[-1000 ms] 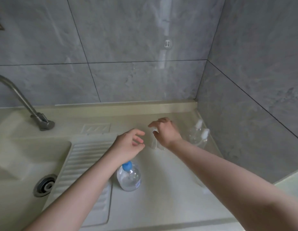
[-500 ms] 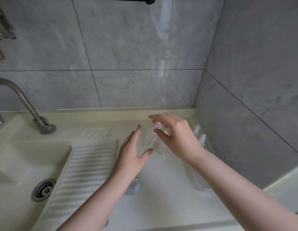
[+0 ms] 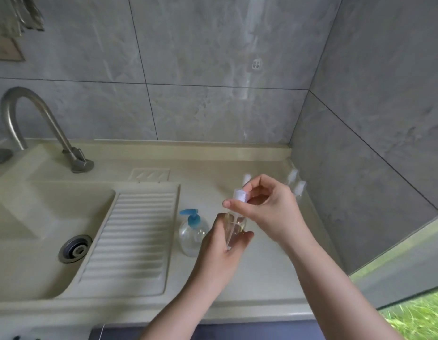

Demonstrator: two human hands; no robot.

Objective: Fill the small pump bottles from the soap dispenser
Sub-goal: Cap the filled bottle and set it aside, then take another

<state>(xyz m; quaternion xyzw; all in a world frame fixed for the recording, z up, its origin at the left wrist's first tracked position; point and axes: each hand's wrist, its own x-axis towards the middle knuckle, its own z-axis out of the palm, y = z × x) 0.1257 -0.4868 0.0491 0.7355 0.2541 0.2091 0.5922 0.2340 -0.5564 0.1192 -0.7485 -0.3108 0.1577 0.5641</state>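
The left hand (image 3: pixel 222 244) grips a small clear bottle (image 3: pixel 233 225), its lower half hidden in the palm. The right hand (image 3: pixel 269 207) pinches the white cap (image 3: pixel 240 194). The soap dispenser (image 3: pixel 192 231) stands at nine o'clock of them. Blurred bottles (image 3: pixel 296 184) sit at two o'clock.

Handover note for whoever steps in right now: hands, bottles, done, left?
Left hand grips the body of a small clear bottle, held above the counter.
Right hand pinches that bottle's white cap; cap not off yet.
Soap dispenser with blue pump stands on the counter left of the hands, untouched.
Other small bottles wait near the right wall corner.
Done: one bottle picked up.
Left: uncap, fill from the dispenser, recap, repeat for the rest.
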